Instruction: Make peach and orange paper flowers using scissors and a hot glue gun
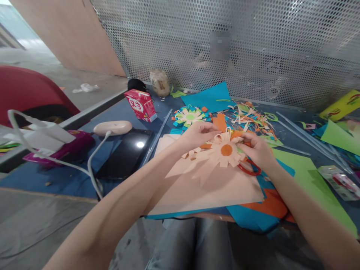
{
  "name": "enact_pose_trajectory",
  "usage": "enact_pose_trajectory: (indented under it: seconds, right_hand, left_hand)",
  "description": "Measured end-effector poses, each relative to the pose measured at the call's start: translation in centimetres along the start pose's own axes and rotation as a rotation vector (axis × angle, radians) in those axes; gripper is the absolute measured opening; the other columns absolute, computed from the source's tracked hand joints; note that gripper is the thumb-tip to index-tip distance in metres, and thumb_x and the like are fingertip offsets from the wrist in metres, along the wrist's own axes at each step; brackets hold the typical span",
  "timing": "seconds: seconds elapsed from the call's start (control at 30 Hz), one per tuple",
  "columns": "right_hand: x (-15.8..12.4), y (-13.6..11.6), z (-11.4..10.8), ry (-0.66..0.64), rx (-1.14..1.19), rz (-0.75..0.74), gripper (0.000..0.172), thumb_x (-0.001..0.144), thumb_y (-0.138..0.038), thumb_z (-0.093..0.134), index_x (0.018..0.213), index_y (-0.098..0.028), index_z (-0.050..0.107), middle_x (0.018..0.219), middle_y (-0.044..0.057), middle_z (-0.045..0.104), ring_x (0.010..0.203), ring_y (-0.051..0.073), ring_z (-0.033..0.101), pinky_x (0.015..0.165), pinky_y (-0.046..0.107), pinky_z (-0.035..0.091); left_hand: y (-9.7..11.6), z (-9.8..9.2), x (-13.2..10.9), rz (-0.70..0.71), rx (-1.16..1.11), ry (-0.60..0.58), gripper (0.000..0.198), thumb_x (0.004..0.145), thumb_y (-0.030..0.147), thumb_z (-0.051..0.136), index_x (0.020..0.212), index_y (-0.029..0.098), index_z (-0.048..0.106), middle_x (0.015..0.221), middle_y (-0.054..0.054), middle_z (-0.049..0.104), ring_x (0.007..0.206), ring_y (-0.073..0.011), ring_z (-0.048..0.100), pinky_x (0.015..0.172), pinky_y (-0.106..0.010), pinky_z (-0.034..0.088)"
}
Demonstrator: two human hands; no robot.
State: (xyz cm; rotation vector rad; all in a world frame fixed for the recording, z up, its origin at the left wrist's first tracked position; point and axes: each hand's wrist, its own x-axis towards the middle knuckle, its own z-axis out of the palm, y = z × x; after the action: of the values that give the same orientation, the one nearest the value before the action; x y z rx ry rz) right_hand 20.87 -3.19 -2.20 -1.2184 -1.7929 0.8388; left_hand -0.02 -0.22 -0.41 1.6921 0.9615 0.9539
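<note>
Place: craft workspace | perforated metal divider (174,41) | paper scraps (250,117) | paper flower (226,150)

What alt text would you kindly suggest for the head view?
The left hand and right hand handle an orange-centred peach paper flower over a peach sheet on a blue table. Behind it lie a multicoloured paper flower and paper scraps.

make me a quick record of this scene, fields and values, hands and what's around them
Hands: left hand with fingertips at the paper flower's upper left; right hand pinching its right side
Item in hand: pale peach paper flower with an orange centre
Beneath: peach sheet on the table
Beyond the hands: second flower with a green centre; loose paper scraps
To the left: dark flat device; red-pink box
Back: perforated metal panel
</note>
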Motion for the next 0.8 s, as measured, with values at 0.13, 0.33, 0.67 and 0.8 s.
enact_pose_trajectory:
  seconds: [0.13,0.33,0.67,0.8]
  right_hand:
    - [0.1,0.2,-0.1,-0.009,0.017,-0.025,0.005,0.072,-0.024,0.056,0.073,-0.019,0.058,0.072,0.002,0.063,0.072,0.017,0.061,0.068,0.031,0.049]
    - [0.1,0.5,-0.1,0.039,-0.041,-0.077,0.004,0.074,-0.021,0.054,0.075,-0.019,0.057,0.073,0.001,0.064,0.071,0.016,0.062,0.067,0.03,0.05]
    - [-0.8,-1.0,-0.7,0.306,-0.453,-0.851,0.032,0.077,-0.003,0.051,0.1,-0.024,0.06,0.097,0.005,0.07,0.102,0.021,0.064,0.086,0.039,0.052]
    - [-0.7,-1.0,-1.0,0.296,-0.613,-1.082,0.035,0.077,-0.004,0.053,0.106,-0.022,0.058,0.099,0.007,0.071,0.103,0.023,0.063,0.083,0.04,0.054]
  left_hand:
    - [0.0,0.0,0.0,-0.015,0.002,0.018,0.014,0.075,0.025,0.057,0.069,0.014,0.061,0.063,0.003,0.054,0.055,-0.0053,0.044,0.054,-0.019,0.035]
    - [-0.3,0.0,-0.1,-0.006,-0.009,0.009,0.025,0.078,0.038,0.056,0.079,0.014,0.063,0.073,-0.001,0.059,0.064,-0.0076,0.051,0.059,-0.02,0.04]
    - [0.8,-0.9,-0.3,-0.101,-0.112,0.138,0.039,0.076,0.052,0.052,0.085,0.017,0.065,0.102,-0.008,0.066,0.098,-0.0212,0.058,0.083,-0.031,0.043]
    - [0.6,-1.2,-0.5,-0.223,-0.028,0.049,0.042,0.071,0.055,0.057,0.092,0.019,0.062,0.109,-0.008,0.062,0.102,-0.0242,0.056,0.082,-0.032,0.043]
